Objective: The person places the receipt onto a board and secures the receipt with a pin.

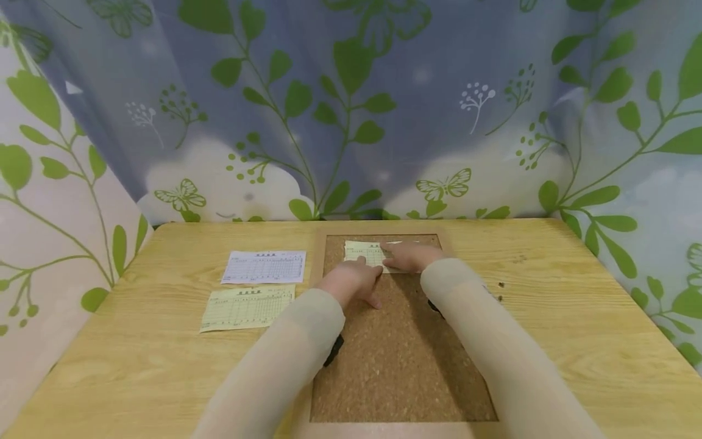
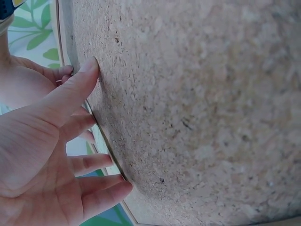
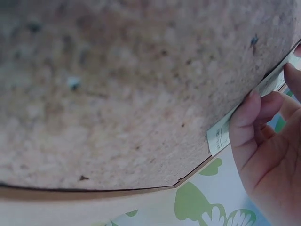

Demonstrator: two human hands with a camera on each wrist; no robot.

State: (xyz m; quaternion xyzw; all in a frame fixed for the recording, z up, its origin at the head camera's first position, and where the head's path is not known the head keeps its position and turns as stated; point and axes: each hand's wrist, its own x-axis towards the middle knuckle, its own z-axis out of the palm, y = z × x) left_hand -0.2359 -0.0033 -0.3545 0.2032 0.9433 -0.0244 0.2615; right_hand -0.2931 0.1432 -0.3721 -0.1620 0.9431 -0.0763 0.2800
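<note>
A pale yellow-green printed form slip (image 1: pixel 355 249) lies near the far end of a wood-framed cork board (image 1: pixel 386 366). My left hand (image 1: pixel 353 281) touches the slip's near edge, its fingers fairly straight and its thumb apart over the cork. From the right, my right hand (image 1: pixel 411 255) rests on the slip and covers much of its right part. In the right wrist view, one end of the slip (image 3: pixel 217 137) shows beside that hand's bent fingers (image 3: pixel 242 117). Whether anything small is under the right fingertips is hidden.
Left of the board, a white printed slip (image 1: pixel 264 267) and a second yellow-green slip (image 1: pixel 247 308) lie on the wooden table (image 1: pixel 137 353). Small dark bits (image 1: pixel 501 285) are on the table right of the board. A leaf-patterned curtain (image 1: pixel 351 122) hangs behind.
</note>
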